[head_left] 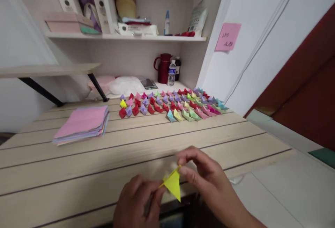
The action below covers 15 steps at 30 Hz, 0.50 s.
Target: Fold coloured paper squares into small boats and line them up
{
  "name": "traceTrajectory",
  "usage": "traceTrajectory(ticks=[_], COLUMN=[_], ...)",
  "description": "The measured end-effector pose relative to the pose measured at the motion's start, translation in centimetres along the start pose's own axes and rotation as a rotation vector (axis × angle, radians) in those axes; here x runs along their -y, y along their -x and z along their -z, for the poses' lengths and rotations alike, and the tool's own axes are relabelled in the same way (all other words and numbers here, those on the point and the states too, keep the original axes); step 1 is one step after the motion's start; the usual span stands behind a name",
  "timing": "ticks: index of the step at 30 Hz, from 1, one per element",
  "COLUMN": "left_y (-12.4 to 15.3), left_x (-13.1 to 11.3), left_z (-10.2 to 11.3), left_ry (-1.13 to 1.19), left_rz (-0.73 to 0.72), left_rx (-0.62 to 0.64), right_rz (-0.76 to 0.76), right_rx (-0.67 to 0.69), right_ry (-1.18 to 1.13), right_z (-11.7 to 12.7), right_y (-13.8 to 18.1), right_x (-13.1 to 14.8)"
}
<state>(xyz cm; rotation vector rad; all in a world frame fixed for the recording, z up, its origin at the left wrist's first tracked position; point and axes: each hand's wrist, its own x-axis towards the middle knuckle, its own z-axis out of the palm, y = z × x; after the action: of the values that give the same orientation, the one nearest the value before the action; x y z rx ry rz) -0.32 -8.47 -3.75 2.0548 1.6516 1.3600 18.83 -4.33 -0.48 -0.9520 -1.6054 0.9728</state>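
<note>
Between my hands, over the front edge of the table, is a piece of folded yellow paper (174, 184) with a pointed flap hanging down. My left hand (140, 198) pinches its left corner between thumb and fingers. At the upper right corner, the thumb and forefinger of my right hand (204, 172) grip it too. Farther back stand several rows of small folded paper boats (170, 107) in red, purple, pink, green, yellow and blue. A stack of square coloured paper (82, 123), pink on top, lies to the left.
The slatted wooden table (125, 151) runs back to a white shelf unit (128, 37). A dark red jug (164, 68) and a water bottle (171, 73) stand behind the boats. A raised wooden stand (49, 69) on black legs is at the left.
</note>
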Motion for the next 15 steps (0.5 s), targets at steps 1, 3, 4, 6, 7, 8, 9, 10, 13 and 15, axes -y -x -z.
traceTrajectory(ticks=[1,3,4,6,7,8,9,10,13,15], left_y=[-1.3,-4.5,-6.0,-8.8,-9.9,-10.7,-11.3,-11.5,-11.4,-11.0], left_x=[0.0,0.1,0.3,0.8,1.2,1.5,1.8,2.1,2.6,2.6], left_z=[0.2,0.2,0.1,-0.5,-0.9,-1.3,-1.6,-1.9,-2.4,-2.4], left_ry=[0.077,0.267,0.385,0.555,0.574,0.595,0.608,0.622,0.656,0.663], left_rz=[0.103,0.307,0.421,0.531,0.533,0.537,0.537,0.542,0.562,0.568], left_rx=[0.015,0.082,0.054,-0.044,-0.069,-0.101,-0.122,-0.138,-0.156,-0.163], right_rz=[-0.054,-0.136,-0.177,-0.280,-0.350,-0.378,-0.394,-0.407,-0.410,-0.410], right_rx=[-0.007,0.005,0.018,-0.007,-0.035,-0.041,-0.037,-0.025,0.069,0.121], right_ry=[-0.103,-0.298,-0.371,-0.509,-0.581,-0.603,-0.618,-0.636,-0.688,-0.712], right_z=[-0.3,-1.2,-1.7,-3.0,-3.6,-4.2,-4.6,-5.0,-5.6,-5.7], right_y=[-1.5,-4.7,-6.3,-8.9,-9.9,-10.6,-10.9,-11.0,-10.4,-9.9], right_x=[0.3,0.5,0.4,-0.1,-0.5,-0.9,-1.3,-1.7,-2.3,-2.3])
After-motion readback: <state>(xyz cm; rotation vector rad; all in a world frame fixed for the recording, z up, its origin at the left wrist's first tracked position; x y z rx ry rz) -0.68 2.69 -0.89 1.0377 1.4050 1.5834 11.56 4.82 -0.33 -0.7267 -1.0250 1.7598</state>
